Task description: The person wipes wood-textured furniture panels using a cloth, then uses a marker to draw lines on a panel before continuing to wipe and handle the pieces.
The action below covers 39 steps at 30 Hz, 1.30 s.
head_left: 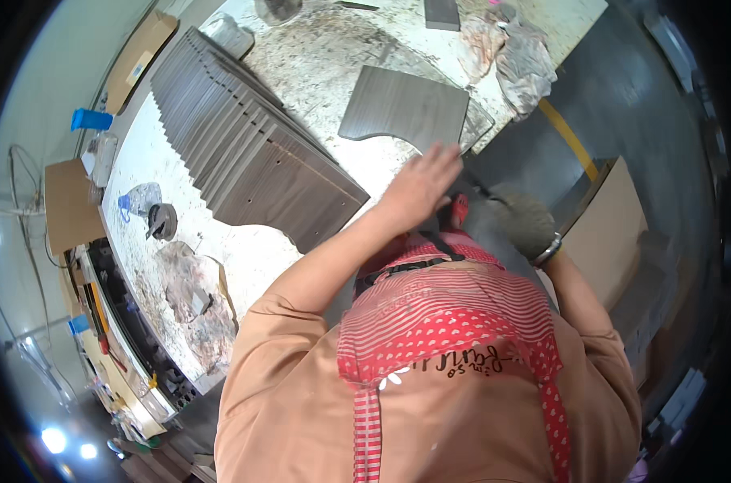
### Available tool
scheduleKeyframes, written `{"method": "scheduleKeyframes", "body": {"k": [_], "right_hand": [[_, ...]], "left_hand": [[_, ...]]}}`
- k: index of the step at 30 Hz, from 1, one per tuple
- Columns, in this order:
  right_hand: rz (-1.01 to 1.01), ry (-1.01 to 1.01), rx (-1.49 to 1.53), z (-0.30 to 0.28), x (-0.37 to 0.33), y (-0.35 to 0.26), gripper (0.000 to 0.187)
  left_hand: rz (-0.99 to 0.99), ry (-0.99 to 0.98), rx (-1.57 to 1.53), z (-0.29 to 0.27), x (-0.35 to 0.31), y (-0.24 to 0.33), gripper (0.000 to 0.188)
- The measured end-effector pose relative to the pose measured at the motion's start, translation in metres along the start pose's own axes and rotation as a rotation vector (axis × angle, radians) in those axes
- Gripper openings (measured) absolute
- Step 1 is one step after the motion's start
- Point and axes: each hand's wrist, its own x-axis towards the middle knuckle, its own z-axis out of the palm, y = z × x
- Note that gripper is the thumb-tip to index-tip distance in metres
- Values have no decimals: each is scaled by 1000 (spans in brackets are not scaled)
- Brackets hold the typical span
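Note:
My left hand (pixel 422 187) is bare and stretches over the table's near edge, fingers extended and nothing in them. Just beyond its fingertips lies a single dark grey wood-grain panel (pixel 410 109) with a curved cut-out on its near side. My right hand (pixel 522 224) wears a grey-green glove and hangs off the table by my right hip. Its fingers are smeared by motion, so whether it grips anything is unclear. To the left of my left hand, a long row of similar panels (pixel 293 189) stands on edge, packed together; the closest face shows small drilled holes.
The white, stained table (pixel 256 262) carries a crumpled rag (pixel 192 290), a tape roll (pixel 162 221) and a clear bottle (pixel 142 198) on the left. More rags (pixel 525 68) lie at the far right corner. A large cardboard box (pixel 603 233) stands to my right.

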Motion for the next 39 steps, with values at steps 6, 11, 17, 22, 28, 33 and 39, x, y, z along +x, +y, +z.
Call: {"method": "scheduleKeyframes", "body": {"k": [6, 11, 17, 22, 28, 33, 39], "right_hand": [[569, 96, 422, -2, -3, 14, 27], [410, 132, 358, -13, 21, -4, 27], [499, 103, 492, -21, 41, 13, 26], [136, 52, 124, 2, 39, 43, 29], [83, 172, 144, 17, 32, 42, 16], [215, 28, 250, 23, 31, 36, 17], [-287, 219, -96, 33, 46, 49, 29]], "left_hand": [[-125, 82, -12, -31, 5, 4, 53], [-131, 9, 3, -1, -1, -6, 64], [-88, -74, -13, -11, -13, 3, 63], [-77, -93, 11, -18, -15, 2, 63], [-149, -82, 5, -17, 3, 10, 55], [-123, -44, -195, -28, 5, -13, 52], [-225, 2, 68, -14, 28, -19, 84]]}}
